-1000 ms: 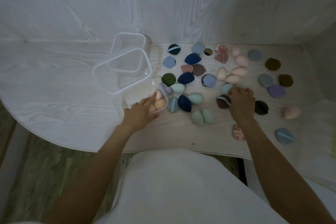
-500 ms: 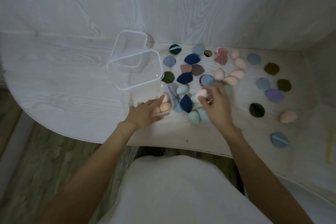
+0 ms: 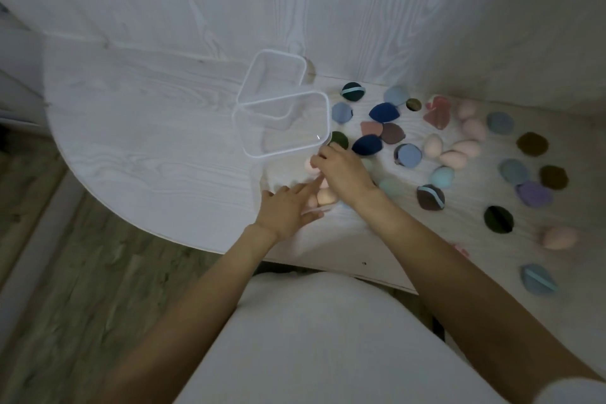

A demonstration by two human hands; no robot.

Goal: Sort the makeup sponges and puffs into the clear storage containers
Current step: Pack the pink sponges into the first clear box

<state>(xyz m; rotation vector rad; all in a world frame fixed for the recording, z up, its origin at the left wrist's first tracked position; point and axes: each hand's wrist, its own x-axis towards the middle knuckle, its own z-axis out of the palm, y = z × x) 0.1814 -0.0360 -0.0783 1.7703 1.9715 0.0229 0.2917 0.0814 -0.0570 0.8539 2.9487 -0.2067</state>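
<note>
**Hands crossed over the near container**

A pink sponge [image 3: 310, 165] is pinched by the right hand [image 3: 344, 170] above the near container [image 3: 308, 203], hidden partly by the left hand [image 3: 288, 207], whose fingers lie straight on its rim. Its axis cannot be told. Two empty containers [image 3: 282, 123] stand just behind; puffs [image 3: 531, 144] are scattered rightward.

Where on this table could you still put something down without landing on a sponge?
The wide white stretch of table left of the two clear containers is bare. A smaller strip lies along the near edge, between the right forearm and the blue puff. Right of the containers, sponges and puffs crowd the surface.
</note>
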